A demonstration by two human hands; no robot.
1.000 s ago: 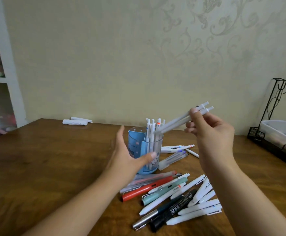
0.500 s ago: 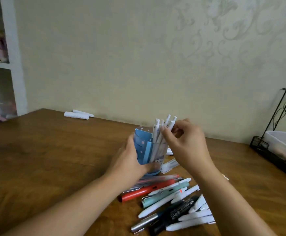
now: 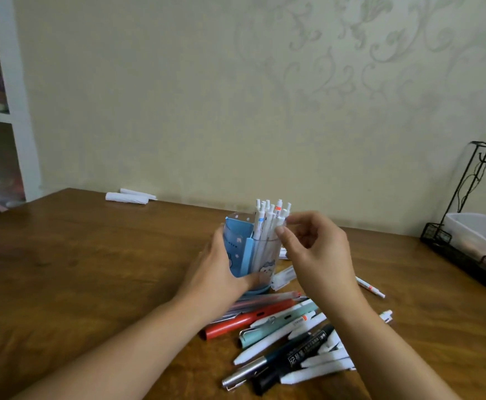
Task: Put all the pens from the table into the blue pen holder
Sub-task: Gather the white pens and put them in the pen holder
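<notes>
The blue pen holder (image 3: 237, 249) stands upright on the wooden table (image 3: 91, 269), with several white pens (image 3: 265, 217) sticking out of its clear part. My left hand (image 3: 215, 272) grips the holder from the left, thumb across its front. At the holder's right rim is my right hand (image 3: 317, 249), fingers loosely curled, its thumb tip touching the standing pens. A pile of pens (image 3: 288, 336) lies in front of the holder, among them a red pen (image 3: 244, 321). More pens lie behind my right hand, partly hidden.
Two single white pens (image 3: 370, 287) (image 3: 386, 316) lie to the right of the pile. A black wire rack (image 3: 467, 255) holding a white plastic box (image 3: 478, 235) stands at the right edge. White rolled items (image 3: 126, 196) lie by the wall, and a white shelf (image 3: 10, 111) stands at left.
My right hand brought two white pens down from the air into the holder, where they now stand among the others. My left hand closed on the holder and stays there.
</notes>
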